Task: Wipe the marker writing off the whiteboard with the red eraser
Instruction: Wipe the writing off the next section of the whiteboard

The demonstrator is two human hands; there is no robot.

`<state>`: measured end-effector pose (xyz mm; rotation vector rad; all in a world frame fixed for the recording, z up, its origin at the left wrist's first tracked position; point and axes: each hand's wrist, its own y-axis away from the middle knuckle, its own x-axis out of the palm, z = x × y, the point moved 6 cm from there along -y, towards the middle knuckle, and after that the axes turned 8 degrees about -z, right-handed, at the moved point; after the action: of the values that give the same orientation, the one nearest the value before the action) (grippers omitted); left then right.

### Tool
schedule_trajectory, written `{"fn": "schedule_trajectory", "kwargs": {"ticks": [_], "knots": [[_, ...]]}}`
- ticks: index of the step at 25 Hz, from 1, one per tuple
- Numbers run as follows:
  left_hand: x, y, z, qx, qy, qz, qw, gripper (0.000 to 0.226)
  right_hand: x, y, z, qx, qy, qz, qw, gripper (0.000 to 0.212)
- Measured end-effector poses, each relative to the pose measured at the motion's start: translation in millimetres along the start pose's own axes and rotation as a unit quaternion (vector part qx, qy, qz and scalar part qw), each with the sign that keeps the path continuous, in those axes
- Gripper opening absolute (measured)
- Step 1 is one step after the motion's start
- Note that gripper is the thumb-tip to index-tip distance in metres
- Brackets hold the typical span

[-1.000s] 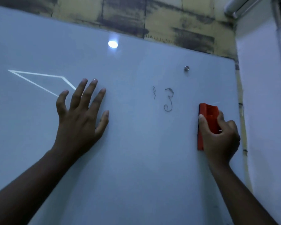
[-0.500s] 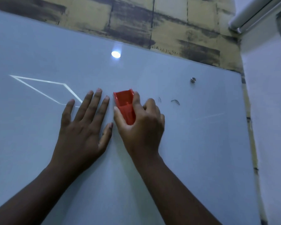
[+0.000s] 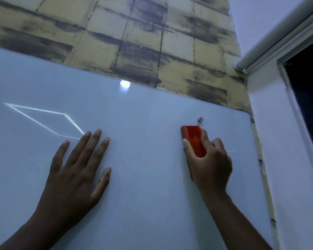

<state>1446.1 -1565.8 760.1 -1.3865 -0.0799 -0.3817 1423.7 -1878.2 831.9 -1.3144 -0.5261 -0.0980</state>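
The whiteboard (image 3: pixel 143 204) fills most of the head view. My right hand (image 3: pixel 210 165) grips the red eraser (image 3: pixel 192 137) and holds it flat against the board near the upper right, just under a small metal stud (image 3: pixel 200 120). My left hand (image 3: pixel 76 170) lies flat on the board at centre left, its fingers spread and straight. I see no marker writing on the board; only a faint light streak shows to the right of my right hand.
A yellow tile-patterned wall (image 3: pixel 134 42) runs above the board. At the right stand a white wall (image 3: pixel 287 159), a rolled blind (image 3: pixel 278 38) and a dark window opening (image 3: pixel 307 94). A light spot (image 3: pixel 125 84) and bright reflected lines (image 3: pixel 43 120) lie on the board.
My right hand swept the eraser left across the marks, then back right and up under the stud. The marker marks are gone. My left hand stayed flat on the board.
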Motion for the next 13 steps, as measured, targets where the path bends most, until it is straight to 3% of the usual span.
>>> {"fn": "schedule_trajectory", "kwargs": {"ticks": [6, 13], "knots": [[11, -71, -28, 0.012, 0.011, -0.020, 1.000, 0.072, -9, -26, -56, 0.055, 0.032, -0.004, 0.998, 0.069], [54, -77, -84, 0.044, 0.009, 0.012, 0.999, 0.071, -1, -74, -97, -0.001, 0.102, 0.057, 0.993, 0.069]]}}
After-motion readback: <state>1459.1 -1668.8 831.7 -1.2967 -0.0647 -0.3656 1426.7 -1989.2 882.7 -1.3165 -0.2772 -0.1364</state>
